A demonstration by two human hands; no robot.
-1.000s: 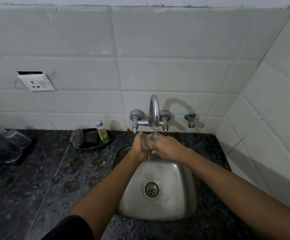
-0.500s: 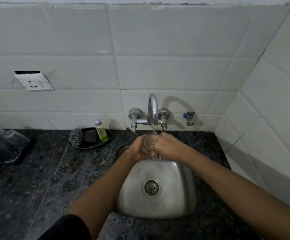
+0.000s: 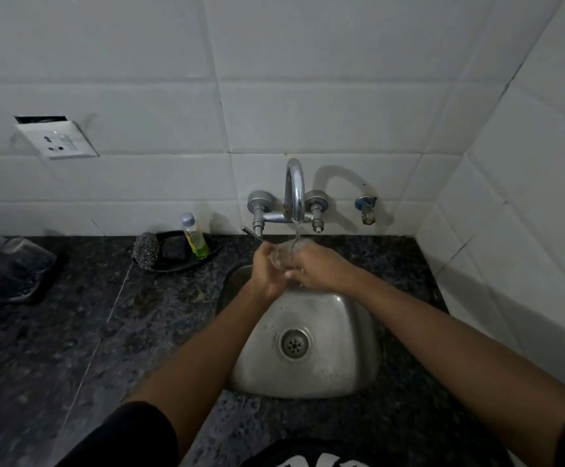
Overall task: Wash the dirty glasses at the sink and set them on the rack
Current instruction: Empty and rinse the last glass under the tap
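Observation:
A clear glass (image 3: 283,256) is held between both hands over the back of the steel sink (image 3: 338,362), right under the tap (image 3: 295,193). A thin stream of water runs from the spout into the glass. My left hand (image 3: 266,269) wraps its left side. My right hand (image 3: 314,269) grips the right side, fingers curled across the front. At the far left, several clear glasses (image 3: 8,256) lie on a dark rack (image 3: 43,288) on the counter.
A black soap dish (image 3: 186,261) left of the tap holds a steel scrubber (image 3: 146,252), a dark sponge and a small bottle of green liquid (image 3: 195,237). A loose wall socket (image 3: 56,138) hangs above the dark granite counter (image 3: 105,332). A tiled wall closes in on the right.
Both hands keep the glass under the running water, shifting it slightly as they rub it. The view has tilted a little.

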